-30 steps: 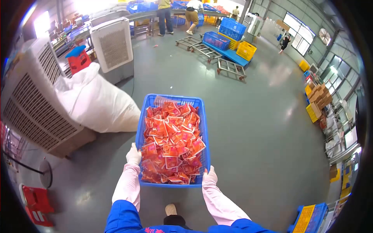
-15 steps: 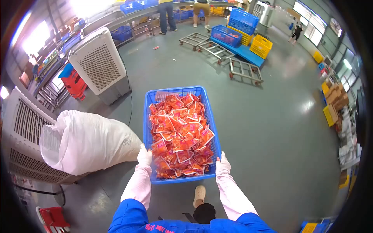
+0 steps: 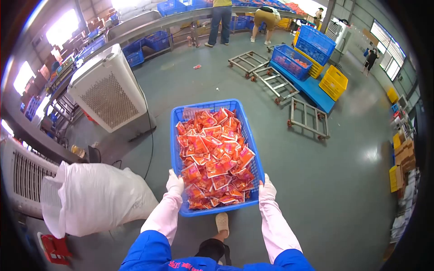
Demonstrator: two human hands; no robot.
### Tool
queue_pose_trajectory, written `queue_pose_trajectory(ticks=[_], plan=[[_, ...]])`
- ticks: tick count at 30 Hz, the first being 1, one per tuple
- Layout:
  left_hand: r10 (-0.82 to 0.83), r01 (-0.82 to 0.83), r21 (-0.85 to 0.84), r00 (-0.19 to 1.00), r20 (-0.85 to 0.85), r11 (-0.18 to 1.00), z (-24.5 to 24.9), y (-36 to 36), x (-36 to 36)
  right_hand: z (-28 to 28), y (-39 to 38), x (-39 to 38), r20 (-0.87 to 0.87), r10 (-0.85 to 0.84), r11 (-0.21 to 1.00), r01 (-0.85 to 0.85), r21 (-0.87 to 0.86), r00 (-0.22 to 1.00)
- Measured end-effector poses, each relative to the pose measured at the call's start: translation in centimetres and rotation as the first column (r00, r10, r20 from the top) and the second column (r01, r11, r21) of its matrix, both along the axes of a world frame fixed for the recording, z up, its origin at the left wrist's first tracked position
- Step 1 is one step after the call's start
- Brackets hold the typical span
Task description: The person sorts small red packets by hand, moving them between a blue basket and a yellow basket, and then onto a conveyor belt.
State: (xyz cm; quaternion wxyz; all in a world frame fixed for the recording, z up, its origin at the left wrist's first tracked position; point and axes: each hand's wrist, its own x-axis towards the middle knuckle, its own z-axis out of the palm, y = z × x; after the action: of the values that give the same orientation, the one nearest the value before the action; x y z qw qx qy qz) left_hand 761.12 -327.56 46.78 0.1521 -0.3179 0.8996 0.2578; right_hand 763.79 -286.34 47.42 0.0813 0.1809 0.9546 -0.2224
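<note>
A blue plastic basket (image 3: 219,212) hangs in front of me above the floor, filled with many small orange-red packets (image 3: 217,153) in shiny wrapping. Gripping its left side near the close corner is my left hand (image 3: 175,183), in a white glove. My right hand (image 3: 267,189), gloved too, is closed on the right side at about the same height. The fingertips of both hands are partly hidden by the basket wall. A shoe (image 3: 222,224) shows on the floor just below the basket's near edge.
A large white sack (image 3: 97,198) lies to my left, with a white air cooler (image 3: 108,90) beyond it and a cable on the floor. Wheeled metal frames (image 3: 309,118) and a blue platform (image 3: 307,88) with crates stand ahead right. People are by the far conveyor.
I have moved forward with the basket: the sack and cooler have slid nearer and lower on the left, and the wheeled frames and crates look closer. Both hands keep their hold.
</note>
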Motion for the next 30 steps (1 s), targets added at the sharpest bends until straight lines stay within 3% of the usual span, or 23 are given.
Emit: queue_pose_trajectory(ticks=[3, 6, 7, 12, 15, 18, 22, 28, 30], plan=[[0.002, -0.002, 0.003, 1.0, 0.006, 1.0, -0.5, -0.4, -4.8, 0.1, 0.0, -5.2, 0.093, 0.01, 0.999, -0.005, -0.054, 0.996], [0.008, -0.008, 0.018, 1.0, 0.029, 1.0, -0.5, -0.2, -7.7, -2.2, -0.3, -7.6, 0.0, 0.044, 0.997, -0.044, 0.059, 0.999], [0.013, -0.013, 0.023, 0.999, 0.03, 1.0, -0.5, -0.2, -9.4, -2.1, -0.4, -9.1, 0.114, 0.025, 0.998, -0.031, 0.049, 0.993], [0.019, -0.019, -0.023, 1.0, 0.023, 1.0, -4.0, -0.9, -14.7, -3.8, -0.9, -15.2, 0.152, 0.014, 1.0, -0.015, 0.003, 0.988], [0.04, -0.04, 0.028, 0.999, 0.026, 0.999, -4.9, -1.1, -18.7, -4.4, -0.7, -19.6, 0.058, 0.032, 0.999, -0.033, 0.018, 0.998], [0.06, -0.061, 0.026, 0.998, 0.022, 0.998, -5.2, -0.8, -23.8, -4.8, -0.8, -25.4, 0.091, 0.01, 0.999, -0.006, -0.04, 0.996], [0.109, -0.109, 0.023, 0.994, -0.02, 0.994, -7.7, 0.0, -28.3, -7.9, 0.0, -32.8, 0.056, 0.104, 0.993, -0.107, 0.058, 0.993], [0.234, -0.234, 0.015, 0.972, 0.012, 0.972, -9.3, 2.1, -33.8, -10.5, 0.7, -42.2, 0.023, 0.19, 0.98, -0.191, 0.058, 0.982], [0.196, -0.198, -0.014, 0.978, -0.068, 0.98, -10.2, 2.2, -35.7, -10.7, 0.8, -45.2, -0.041, 0.215, 0.977, -0.215, 0.005, 0.976]])
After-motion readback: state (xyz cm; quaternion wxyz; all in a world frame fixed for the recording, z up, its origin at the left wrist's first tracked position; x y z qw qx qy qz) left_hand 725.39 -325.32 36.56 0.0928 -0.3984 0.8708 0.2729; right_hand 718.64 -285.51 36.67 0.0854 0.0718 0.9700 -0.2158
